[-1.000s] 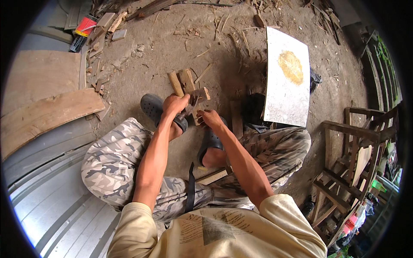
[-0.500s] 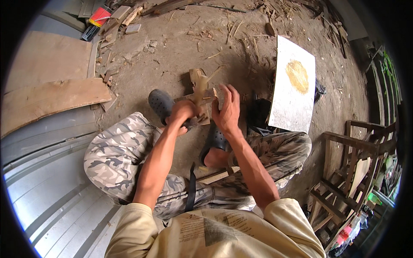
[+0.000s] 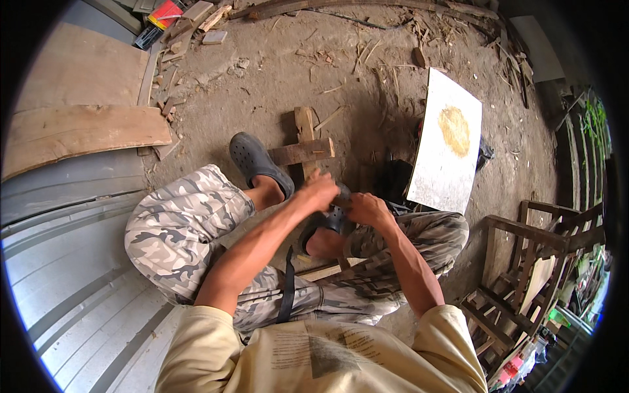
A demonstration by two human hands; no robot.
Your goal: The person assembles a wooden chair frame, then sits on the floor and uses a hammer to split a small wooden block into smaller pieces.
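Observation:
My left hand [image 3: 320,190] and my right hand [image 3: 368,208] come together between my feet, fingers bent. Both are closed about a small dark grey object [image 3: 343,194] whose kind I cannot make out, as the fingers cover much of it. Just beyond the hands, a short wooden block [image 3: 300,152] lies crosswise over another piece of wood [image 3: 304,123], roughly forming a cross on the ground. A dark clog [image 3: 252,160] on my left foot is beside the blocks. The other clog [image 3: 331,221] is partly beneath my hands.
A white board [image 3: 440,173] with a tan patch leans at the right. Beyond it stands a dark wooden frame [image 3: 527,226]. Plywood sheets [image 3: 85,75] and metal panels [image 3: 85,301] line the left. Wood scraps [image 3: 213,37] and shavings lie on the dirt ground [image 3: 268,85].
My left hand has moved right, away from the crossed wood. My right hand has drawn back toward me, its fingers going from spread to closed. The blurred tan shape over the blocks is gone.

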